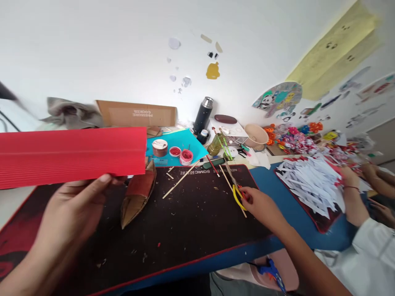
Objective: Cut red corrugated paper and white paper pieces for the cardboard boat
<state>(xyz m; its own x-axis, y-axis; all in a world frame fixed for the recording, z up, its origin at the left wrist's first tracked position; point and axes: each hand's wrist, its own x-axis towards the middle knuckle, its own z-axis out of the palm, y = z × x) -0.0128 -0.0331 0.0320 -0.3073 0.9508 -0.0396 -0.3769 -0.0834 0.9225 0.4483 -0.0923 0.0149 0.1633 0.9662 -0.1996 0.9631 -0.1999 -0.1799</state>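
Note:
My left hand is closed on the lower edge of a red corrugated paper sheet, held up above the desk mat at the left. My right hand has its fingers closed at the handles of a pair of scissors with yellow and red grips, low over the mat. The scissors' blades point away from me, beside a thin wooden stick. Partly behind the red sheet lies a boat-shaped cardboard piece, with a reddish-brown painted middle.
Paint pots stand on a blue sheet, near a black flask. Another stick and scraps lie on the black mat. At right, another person's hand touches a pile of white paper strips. A blue glue gun lies below the desk edge.

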